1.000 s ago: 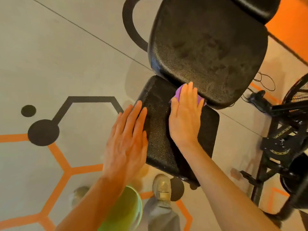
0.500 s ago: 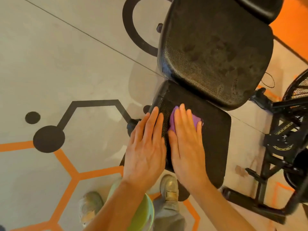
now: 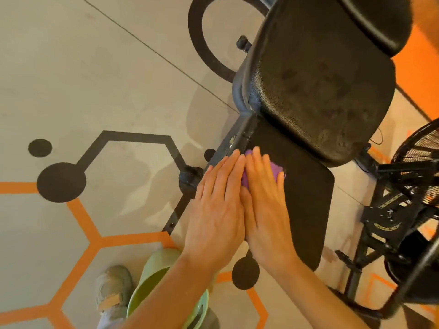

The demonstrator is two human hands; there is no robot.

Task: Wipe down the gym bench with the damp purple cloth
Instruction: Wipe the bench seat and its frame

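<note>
Here both hands' flat fingers (image 3: 257, 162) press the purple cloth (image 3: 275, 168) onto the bench seat (image 3: 306, 186), exercise bike (image 3: 403, 210) beside.

No legible text, label, brand or number is showing anywhere in this view. The black metal bracket (image 3: 384, 223) of the fan-wheel exercise bike is bearing a curved row of pale graduation marks, too small and blurred to read.
</note>
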